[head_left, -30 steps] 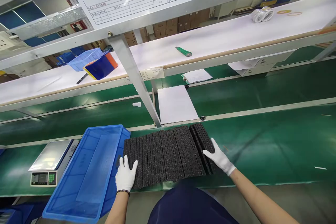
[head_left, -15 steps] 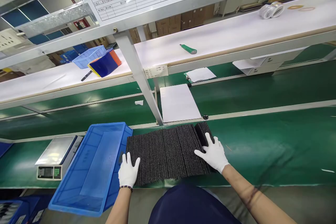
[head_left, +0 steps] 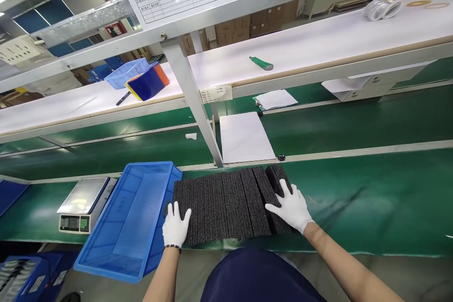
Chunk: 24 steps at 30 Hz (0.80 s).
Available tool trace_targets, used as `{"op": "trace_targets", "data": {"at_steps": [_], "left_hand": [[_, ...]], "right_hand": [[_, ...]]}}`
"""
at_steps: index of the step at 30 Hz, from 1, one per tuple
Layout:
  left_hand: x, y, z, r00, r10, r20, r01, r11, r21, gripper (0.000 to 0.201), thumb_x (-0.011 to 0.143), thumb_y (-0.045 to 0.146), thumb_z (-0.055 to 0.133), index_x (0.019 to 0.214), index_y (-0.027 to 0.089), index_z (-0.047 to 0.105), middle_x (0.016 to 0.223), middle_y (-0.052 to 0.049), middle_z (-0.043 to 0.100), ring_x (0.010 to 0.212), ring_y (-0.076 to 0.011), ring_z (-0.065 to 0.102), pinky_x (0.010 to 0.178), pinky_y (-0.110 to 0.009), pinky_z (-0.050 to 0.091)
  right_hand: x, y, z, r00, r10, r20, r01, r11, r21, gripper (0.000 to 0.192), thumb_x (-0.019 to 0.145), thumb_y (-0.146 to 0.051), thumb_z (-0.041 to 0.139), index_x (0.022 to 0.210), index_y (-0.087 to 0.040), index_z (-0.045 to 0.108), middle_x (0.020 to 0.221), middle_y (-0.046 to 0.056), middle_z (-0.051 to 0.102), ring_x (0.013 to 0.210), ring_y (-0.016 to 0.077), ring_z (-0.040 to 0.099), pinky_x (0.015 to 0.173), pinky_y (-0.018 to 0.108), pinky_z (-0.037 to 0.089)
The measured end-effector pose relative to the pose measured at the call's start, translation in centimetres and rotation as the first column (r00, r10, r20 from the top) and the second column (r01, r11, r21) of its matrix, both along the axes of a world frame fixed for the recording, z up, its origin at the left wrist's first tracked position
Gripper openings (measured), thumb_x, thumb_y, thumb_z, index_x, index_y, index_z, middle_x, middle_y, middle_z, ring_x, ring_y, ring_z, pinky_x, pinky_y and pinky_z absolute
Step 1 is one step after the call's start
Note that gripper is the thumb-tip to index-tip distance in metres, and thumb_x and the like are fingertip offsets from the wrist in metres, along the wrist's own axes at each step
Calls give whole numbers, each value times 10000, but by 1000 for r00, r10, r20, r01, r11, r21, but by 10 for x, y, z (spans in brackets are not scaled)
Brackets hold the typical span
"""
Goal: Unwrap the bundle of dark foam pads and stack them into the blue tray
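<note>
As a white-gloved worker (head_left: 262, 276) leans over a green bench (head_left: 375, 207), a packed row of black strips (head_left: 219, 207) lies on it directly in front, between the two hands. From where I stand, the left hand (head_left: 175, 227) is open, fingers spread, apparently set against the row's left end, with a blue bin (head_left: 130, 226) just beside it. At the opposite end, the right hand (head_left: 292, 206) is open too, fingers fanned over the end piece (head_left: 273, 174), which stands a little apart from its neighbours, a dark gap between. Neither hand is closed around anything. Done well, this step would seem to ask for the left palm to act as a steady stop while the right presses inward, flat and even, so that the gap narrows along its whole length at once. A push from the fingertips alone could tip the end piece or make the middle bow upward, since the strips look light and slim. Gentle, matched pressure should serve best; the strips' near ends, slightly uneven, may want a light squaring. A scale (head_left: 83, 196) sits to the left of the bin.
</note>
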State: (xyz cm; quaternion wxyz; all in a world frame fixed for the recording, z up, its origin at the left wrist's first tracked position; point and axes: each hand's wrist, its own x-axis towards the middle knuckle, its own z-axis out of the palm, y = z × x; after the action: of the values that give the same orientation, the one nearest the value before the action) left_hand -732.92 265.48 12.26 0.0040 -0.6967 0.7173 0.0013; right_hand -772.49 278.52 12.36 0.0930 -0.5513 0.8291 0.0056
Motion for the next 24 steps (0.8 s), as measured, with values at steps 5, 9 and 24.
{"op": "trace_targets", "data": {"at_steps": [5, 9, 24], "left_hand": [[0, 1, 0, 1000, 11, 9, -11, 1000, -11, 704, 925, 542, 332, 1447, 73, 384, 1523, -213, 344, 1196, -320, 558, 926, -416, 498], [-1, 1, 0, 1000, 18, -4, -18, 1000, -4, 696, 920, 544, 336, 1442, 88, 398, 1522, -204, 352, 1211, -316, 549, 930, -414, 497], [-3, 2, 2, 1000, 23, 13, -23, 1000, -5, 688, 920, 545, 343, 1449, 108, 396, 1513, -190, 377, 1221, -304, 547, 938, -397, 495]], "right_hand": [[-9, 4, -9, 999, 19, -38, -19, 1000, -16, 675, 830, -729, 388, 1165, -238, 708, 1562, 99, 264, 1347, 437, 289, 1073, 541, 258], [-9, 7, -17, 992, -13, -129, 0, 995, -102, 679, 826, -647, 448, 1324, -208, 591, 1514, 146, 347, 1322, 434, 317, 1064, 586, 251], [48, -26, 18, 1000, 18, 17, -18, 1000, -19, 742, 747, -825, 395, 918, -219, 788, 1541, 108, 304, 1373, 495, 179, 1094, 637, 59]]}}
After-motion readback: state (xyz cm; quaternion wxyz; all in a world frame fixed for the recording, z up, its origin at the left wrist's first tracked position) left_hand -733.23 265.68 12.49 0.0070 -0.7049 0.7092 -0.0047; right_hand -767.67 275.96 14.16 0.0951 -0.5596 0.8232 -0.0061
